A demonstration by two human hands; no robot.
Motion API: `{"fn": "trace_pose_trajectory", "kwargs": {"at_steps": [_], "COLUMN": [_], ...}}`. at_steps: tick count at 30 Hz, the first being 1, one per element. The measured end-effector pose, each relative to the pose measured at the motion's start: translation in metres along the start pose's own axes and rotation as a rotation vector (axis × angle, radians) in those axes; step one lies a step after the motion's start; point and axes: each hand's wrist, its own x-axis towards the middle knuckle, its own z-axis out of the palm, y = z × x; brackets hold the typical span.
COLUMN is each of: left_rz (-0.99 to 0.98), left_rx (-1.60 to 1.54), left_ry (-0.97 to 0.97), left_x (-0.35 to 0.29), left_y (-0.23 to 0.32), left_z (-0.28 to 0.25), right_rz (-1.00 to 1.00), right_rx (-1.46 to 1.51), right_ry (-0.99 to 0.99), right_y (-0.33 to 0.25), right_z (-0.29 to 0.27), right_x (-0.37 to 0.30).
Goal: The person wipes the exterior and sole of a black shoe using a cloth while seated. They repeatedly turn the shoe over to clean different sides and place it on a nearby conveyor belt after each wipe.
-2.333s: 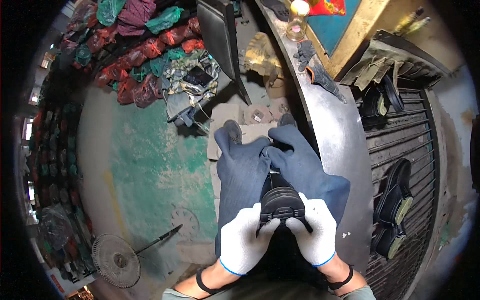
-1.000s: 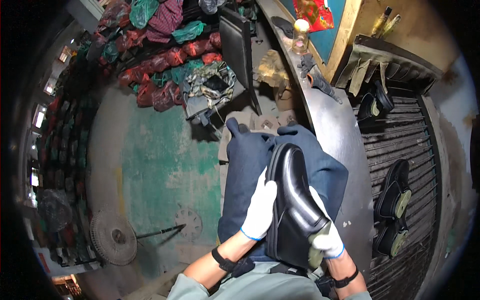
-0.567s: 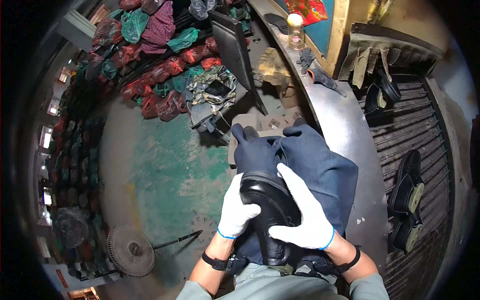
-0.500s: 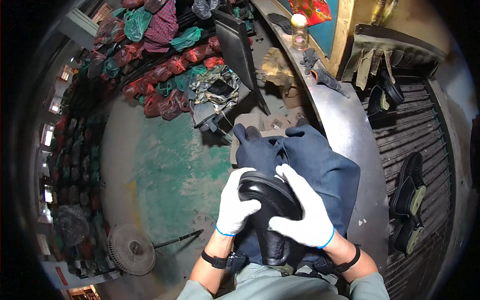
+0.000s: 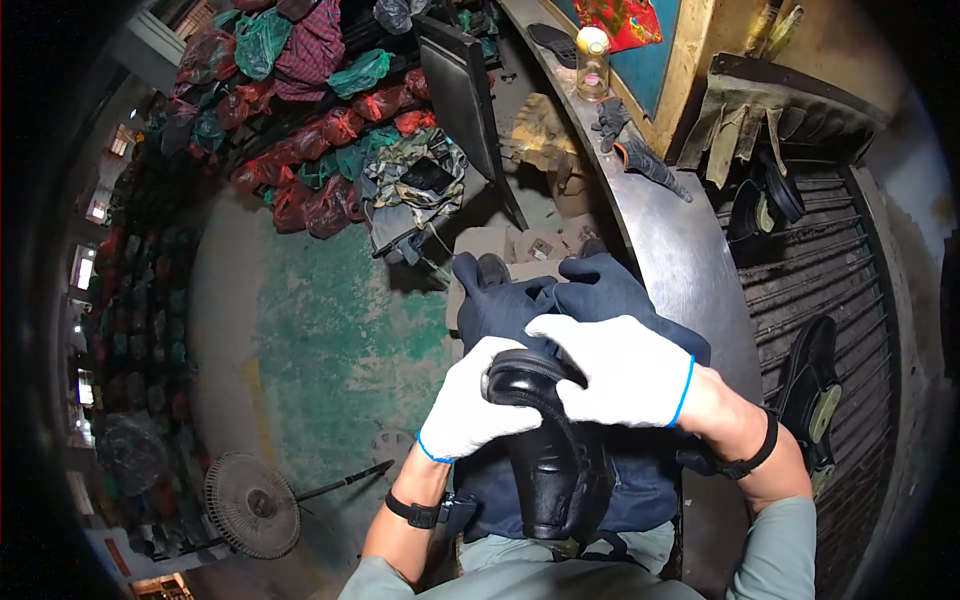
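A black leather shoe (image 5: 548,465) lies over my lap, its rounded toe pointing away from me and its heel end close to my waist. Wearing a white glove, my left hand (image 5: 472,405) clasps the toe from the left, thumb laid across the upper. My right hand (image 5: 630,375), gloved likewise, curves over the toe's right edge near the sole rim, with its thumb bent down against the shoe. Both hands partly cover the toe. Dark blue cloth (image 5: 510,310) covers my legs beneath the shoe.
A metal-topped bench (image 5: 690,240) runs along my right, carrying a dark glove (image 5: 650,165) and a clear bottle (image 5: 592,75). Beyond it, black shoes (image 5: 808,385) sit on a slatted rack (image 5: 825,265). A fan (image 5: 252,505) stands left; bagged bundles (image 5: 330,205) pile ahead.
My right hand has moved up and inward from the shoe's right side to the toe, its elbow swinging outward. The shoe has rolled slightly, and my left hand still clasps it.
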Motion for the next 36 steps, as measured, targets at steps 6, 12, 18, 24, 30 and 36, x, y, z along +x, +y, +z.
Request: {"fn": "trace_pose_trajectory", "kwargs": {"at_steps": [6, 12, 18, 24, 30, 36], "left_rz": [-0.042, -0.057, -0.061, -0.046, -0.043, -0.027], "left_rx": [-0.033, 0.011, 0.032, 0.048, 0.110, 0.163], "left_ry": [-0.011, 0.003, -0.056, -0.042, 0.008, 0.141], "left_x": [0.001, 0.007, 0.014, 0.017, 0.016, 0.006], "left_y": [-0.002, -0.012, 0.006, 0.003, 0.004, 0.013], "left_z": [-0.001, -0.007, 0.004, 0.004, 0.009, 0.025], "right_rz": [0.422, 0.252, 0.263, 0.157, 0.071, 0.099], "right_rx": [0.501, 0.573, 0.328, 0.340, 0.303, 0.086], "right_ry": [0.391, 0.135, -0.088, 0.310, 0.422, 0.206], "right_y": [0.044, 0.041, 0.039, 0.031, 0.023, -0.020], "right_z": [0.013, 0.026, -0.008, 0.015, 0.044, 0.095], "right_x": [-0.020, -0.034, -0.009, -0.018, -0.037, -0.105]}}
